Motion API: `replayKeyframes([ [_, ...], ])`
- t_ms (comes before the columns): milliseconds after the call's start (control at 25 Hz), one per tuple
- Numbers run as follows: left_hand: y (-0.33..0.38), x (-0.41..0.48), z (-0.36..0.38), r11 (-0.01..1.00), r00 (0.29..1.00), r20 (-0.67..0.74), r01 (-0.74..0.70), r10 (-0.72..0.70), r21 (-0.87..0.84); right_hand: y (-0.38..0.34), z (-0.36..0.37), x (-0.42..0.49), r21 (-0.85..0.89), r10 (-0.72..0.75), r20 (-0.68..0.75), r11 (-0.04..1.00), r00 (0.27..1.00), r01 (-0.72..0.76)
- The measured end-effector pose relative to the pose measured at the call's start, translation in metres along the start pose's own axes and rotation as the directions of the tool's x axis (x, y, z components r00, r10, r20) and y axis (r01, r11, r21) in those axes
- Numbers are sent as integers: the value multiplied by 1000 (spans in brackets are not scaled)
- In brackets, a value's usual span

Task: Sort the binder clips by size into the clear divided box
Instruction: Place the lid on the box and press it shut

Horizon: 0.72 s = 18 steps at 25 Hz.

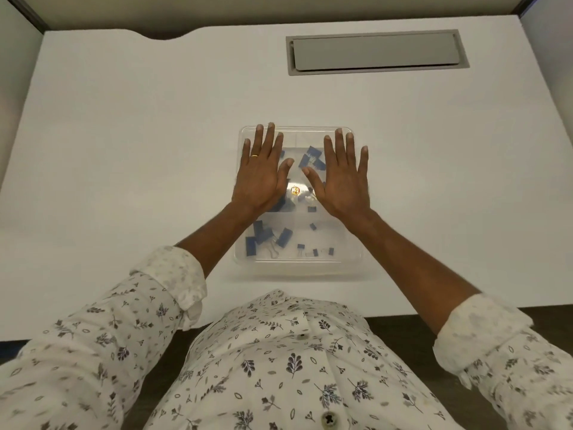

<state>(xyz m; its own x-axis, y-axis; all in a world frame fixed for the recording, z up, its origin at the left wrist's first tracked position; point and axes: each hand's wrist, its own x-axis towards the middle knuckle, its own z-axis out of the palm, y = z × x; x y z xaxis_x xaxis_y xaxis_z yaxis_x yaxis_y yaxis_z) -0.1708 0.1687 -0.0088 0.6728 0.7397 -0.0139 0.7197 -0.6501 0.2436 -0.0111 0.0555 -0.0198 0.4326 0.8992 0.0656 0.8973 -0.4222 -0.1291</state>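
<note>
- Box (299,264): clear, divided, middle of white desk (124,150).
- Left hand (263,175): flat, fingers straight and spread, laid over 9 o'clock half of box, gripping nothing.
- Right hand (341,181): same, over 3 o'clock half.
- Binder clips (266,238), blue: large at 7 o'clock, small at 5 o'clock, others at 1 o'clock.
</note>
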Motion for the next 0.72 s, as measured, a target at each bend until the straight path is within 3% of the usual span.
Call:
replayKeyframes([
  [280, -7, 24, 7, 988, 1000, -10, 23, -22, 155, 4, 6, 35, 19, 16, 4, 1000, 1000, -16],
  [720, -12, 29, 17, 994, 1000, -14, 4, -2, 112, 7, 16, 39, 25, 4, 43, 1000, 999, -5],
])
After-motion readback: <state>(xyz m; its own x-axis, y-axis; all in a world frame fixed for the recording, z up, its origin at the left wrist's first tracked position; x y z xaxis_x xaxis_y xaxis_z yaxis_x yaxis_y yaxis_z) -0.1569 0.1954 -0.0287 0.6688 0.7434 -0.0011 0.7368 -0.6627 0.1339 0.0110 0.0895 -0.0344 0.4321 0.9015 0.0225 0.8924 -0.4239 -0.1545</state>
